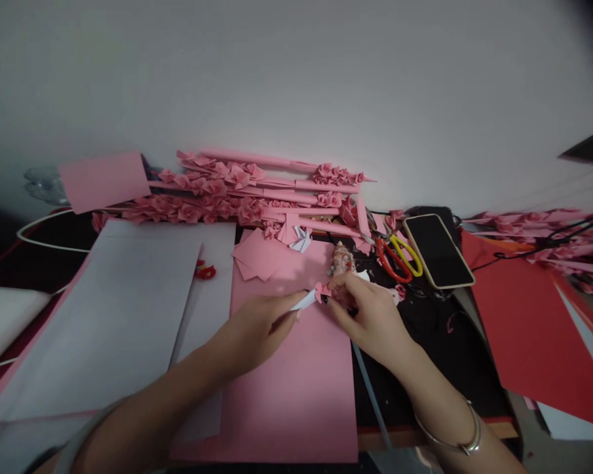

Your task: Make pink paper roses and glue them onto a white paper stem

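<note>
My left hand (pixel 261 329) pinches a narrow white paper piece (pixel 304 301) between thumb and fingers. At that piece's right end sits a small pink folded-paper flower (pixel 321 291). My right hand (pixel 373 313) grips the flower's edge with thumb and forefinger, and the fingertips partly hide it. Both hands are above a large pink paper sheet (pixel 291 395). Just beyond them lie several pink paper squares (pixel 261 255) and a white folded-paper piece (pixel 301 239). A patterned small object (pixel 342 257) is behind my right hand; its kind is unclear.
Pink paper flowers on rolled stems (pixel 237 191) are piled along the wall. To the right are scissors with red and yellow handles (pixel 395 257), a phone (pixel 439 251) and red paper sheets (pixel 534 329). White sheets (pixel 118 309) and a red flower (pixel 205 270) lie left.
</note>
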Motion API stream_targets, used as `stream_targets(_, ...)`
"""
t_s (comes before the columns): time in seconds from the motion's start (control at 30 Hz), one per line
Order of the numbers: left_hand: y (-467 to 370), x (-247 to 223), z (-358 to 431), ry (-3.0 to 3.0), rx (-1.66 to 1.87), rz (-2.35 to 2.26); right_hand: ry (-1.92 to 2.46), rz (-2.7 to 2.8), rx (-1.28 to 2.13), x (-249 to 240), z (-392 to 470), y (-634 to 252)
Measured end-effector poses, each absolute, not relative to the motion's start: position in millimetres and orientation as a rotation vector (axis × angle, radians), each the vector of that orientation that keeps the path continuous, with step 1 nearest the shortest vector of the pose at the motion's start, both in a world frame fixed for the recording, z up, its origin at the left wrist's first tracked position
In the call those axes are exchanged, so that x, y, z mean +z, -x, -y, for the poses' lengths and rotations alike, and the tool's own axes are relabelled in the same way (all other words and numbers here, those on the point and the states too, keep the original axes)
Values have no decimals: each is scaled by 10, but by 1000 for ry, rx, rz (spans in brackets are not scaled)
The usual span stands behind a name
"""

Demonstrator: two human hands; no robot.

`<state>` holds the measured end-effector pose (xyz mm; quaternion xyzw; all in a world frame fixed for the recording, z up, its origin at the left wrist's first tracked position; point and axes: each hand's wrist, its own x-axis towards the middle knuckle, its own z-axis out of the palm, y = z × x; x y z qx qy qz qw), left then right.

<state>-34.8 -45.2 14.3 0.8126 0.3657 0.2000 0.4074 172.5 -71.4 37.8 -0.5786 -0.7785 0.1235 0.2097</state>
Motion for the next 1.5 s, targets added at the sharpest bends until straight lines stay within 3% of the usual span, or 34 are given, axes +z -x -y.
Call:
stream_targets(0.57, 327, 36, 393, -1400, 528, -829, 1372, 1831, 392, 381, 780, -1738)
stream_targets(1.5, 346, 155, 409, -1841, 564, -887, 1075, 1840, 446, 281, 731, -1647)
